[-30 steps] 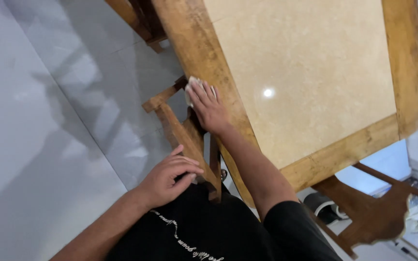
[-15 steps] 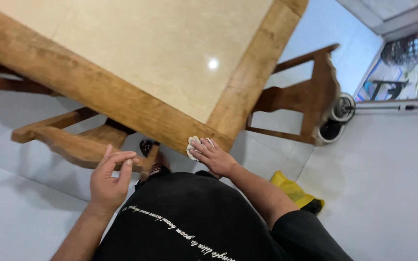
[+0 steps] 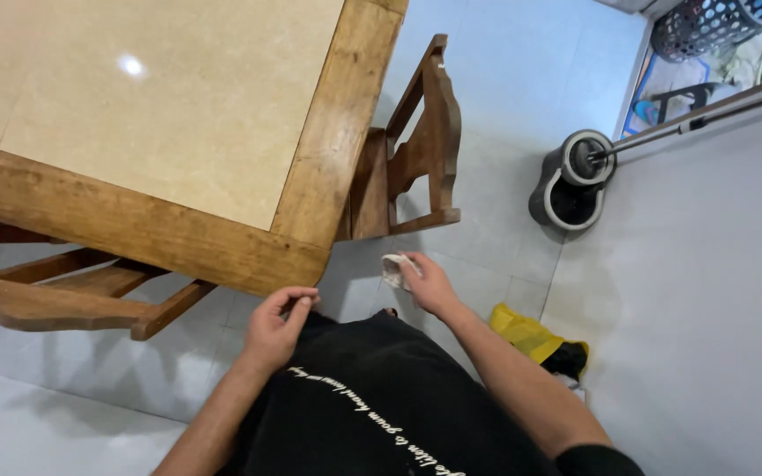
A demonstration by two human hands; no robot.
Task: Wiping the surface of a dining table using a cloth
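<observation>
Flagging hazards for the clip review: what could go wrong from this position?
1. The right hand holds the small crumpled white cloth loosely off the wooden-framed, stone-topped table; it might drop onto the pale tiled floor.
2. The carved wooden chair and grey round mop bucket stand close; stepping around the corner could mean tripping.

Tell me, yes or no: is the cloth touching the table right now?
No, the right hand holds the cloth off the table, over the floor.

A small crumpled off-white cloth [image 3: 395, 269] sits bunched in the fingers, held in the air just off the corner of the wooden table [image 3: 310, 189], not touching it.
</observation>
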